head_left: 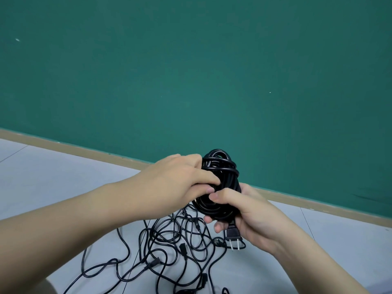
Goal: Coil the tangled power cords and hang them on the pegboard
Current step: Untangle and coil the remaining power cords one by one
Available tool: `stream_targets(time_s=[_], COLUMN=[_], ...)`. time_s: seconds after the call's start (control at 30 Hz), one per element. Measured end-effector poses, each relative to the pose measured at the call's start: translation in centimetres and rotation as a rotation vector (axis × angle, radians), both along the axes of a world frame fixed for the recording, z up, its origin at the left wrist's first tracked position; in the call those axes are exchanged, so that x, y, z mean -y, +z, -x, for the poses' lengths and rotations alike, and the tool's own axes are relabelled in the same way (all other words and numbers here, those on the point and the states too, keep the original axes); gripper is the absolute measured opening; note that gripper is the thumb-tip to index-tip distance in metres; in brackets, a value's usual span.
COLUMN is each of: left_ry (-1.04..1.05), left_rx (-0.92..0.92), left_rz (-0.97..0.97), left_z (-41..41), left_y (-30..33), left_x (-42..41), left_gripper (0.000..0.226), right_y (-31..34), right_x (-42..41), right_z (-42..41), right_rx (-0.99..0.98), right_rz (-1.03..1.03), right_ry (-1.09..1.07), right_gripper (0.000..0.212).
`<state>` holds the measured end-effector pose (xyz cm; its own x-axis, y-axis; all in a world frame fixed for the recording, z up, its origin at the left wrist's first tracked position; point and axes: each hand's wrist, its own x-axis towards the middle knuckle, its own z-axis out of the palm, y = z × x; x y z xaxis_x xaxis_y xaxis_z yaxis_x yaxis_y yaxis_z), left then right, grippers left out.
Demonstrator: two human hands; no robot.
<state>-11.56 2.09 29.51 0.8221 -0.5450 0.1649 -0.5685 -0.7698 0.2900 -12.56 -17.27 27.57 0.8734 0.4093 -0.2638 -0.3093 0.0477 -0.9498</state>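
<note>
A black power cord wound into a coil (220, 179) is held up in front of me, above the floor. My left hand (176, 179) grips the coil's left side, fingers wrapped over its upper strands. My right hand (248, 211) grips the coil's lower part from the right, thumb across the front. The cord's two-pin plug (234, 235) sticks down below my right hand. Below lies a tangle of black cords (169, 249) with several plugs, spread on the floor. No pegboard is in view.
The light grey tiled floor (53, 177) meets a green wall (191, 71) along a tan baseboard (84, 148) running diagonally. Loose cord loops reach toward the bottom edge of the view.
</note>
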Motion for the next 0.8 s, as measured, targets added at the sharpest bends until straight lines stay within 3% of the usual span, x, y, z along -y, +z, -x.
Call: stream_targets(time_s=[0.13, 0.23, 0.37, 0.47, 0.6, 0.67, 0.73, 0.8], left_ry=[-0.016, 0.048, 0.152, 0.222, 0.286, 0.200, 0.157, 0.160], left_rx=[0.031, -0.141, -0.007, -0.034, -0.479, -0.634, -0.598, -0.573], left_rz=[-0.043, 0.391, 0.708, 0.806, 0.858, 0.885, 0.856, 0.851], left_z=[0.2, 0.1, -0.3, -0.7, -1.6, -1.6, -1.3, -1.1], left_y=[-0.7, -1.9, -2.2, -1.9, -1.5, -1.4, -1.4, -1.4], left_x=[0.2, 0.0, 0.6, 0.9, -0.1, -0.1, 0.3, 0.6], left_gripper=[0.027, 0.017, 0.014, 0.042, 0.086, 0.070, 0.041, 0.034], right_y=[-0.4, -0.4, 0.1, 0.6, 0.8, 1.0, 1.1, 1.3], right_x=[-0.3, -0.3, -0.8, -0.9, -0.9, -0.8, -0.5, -0.2], right_z=[0.3, 0.3, 0.1, 0.0, 0.3, 0.6, 0.8, 0.9], right_rx=[-0.001, 0.025, 0.055, 0.055, 0.079, 0.104, 0.120, 0.122], right_rz=[-0.006, 0.009, -0.071, -0.084, -0.049, -0.019, 0.034, 0.072], right_ry=[0.032, 0.019, -0.015, -0.020, -0.001, 0.015, 0.031, 0.033], right_gripper=[0.016, 0.032, 0.035, 0.036, 0.034, 0.031, 0.030, 0.033])
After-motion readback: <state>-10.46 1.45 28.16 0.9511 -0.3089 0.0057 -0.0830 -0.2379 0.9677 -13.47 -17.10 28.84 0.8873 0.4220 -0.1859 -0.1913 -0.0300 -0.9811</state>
